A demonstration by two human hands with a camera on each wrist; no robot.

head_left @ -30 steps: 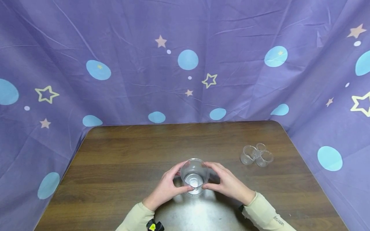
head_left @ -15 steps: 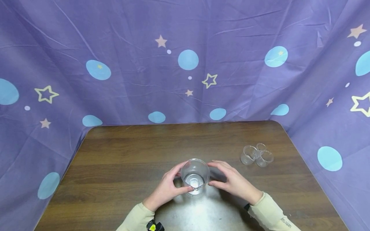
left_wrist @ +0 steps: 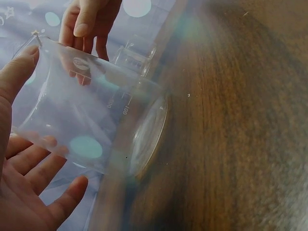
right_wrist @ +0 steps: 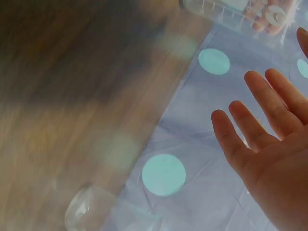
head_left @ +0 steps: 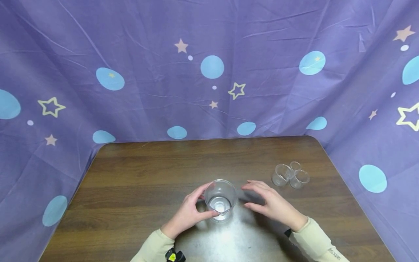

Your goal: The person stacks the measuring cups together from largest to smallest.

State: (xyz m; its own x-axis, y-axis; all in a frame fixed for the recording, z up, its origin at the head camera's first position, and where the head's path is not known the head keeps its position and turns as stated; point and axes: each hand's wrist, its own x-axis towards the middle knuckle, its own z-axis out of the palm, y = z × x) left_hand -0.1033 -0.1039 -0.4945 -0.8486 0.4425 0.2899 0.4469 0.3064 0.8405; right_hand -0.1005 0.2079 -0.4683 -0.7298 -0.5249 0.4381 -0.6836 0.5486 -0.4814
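Observation:
A large clear glass beaker [head_left: 226,193] with a pouring spout stands at the near middle of the table. My left hand [head_left: 188,211] holds it from the left, thumb at the rim by the spout and fingers along the far side. In the left wrist view, white measuring marks show on the beaker's wall [left_wrist: 91,106], and its base is at the wood. To the right, my right hand [head_left: 275,205] is apart from the glass, fingers spread and slightly bent, with nothing in it. The right wrist view shows its fingers [right_wrist: 255,125] extended, the beaker beyond them.
Three smaller clear beakers sit close together at the right back of the wooden table [head_left: 157,167]: one at left [head_left: 279,180], one at right [head_left: 298,182] and a smallest one [head_left: 295,166] behind. A purple patterned curtain [head_left: 147,109] surrounds the table's back and sides.
My right hand has let go of the large beaker and moved off to the right. The left hand keeps its hold, and the beaker stays in place.

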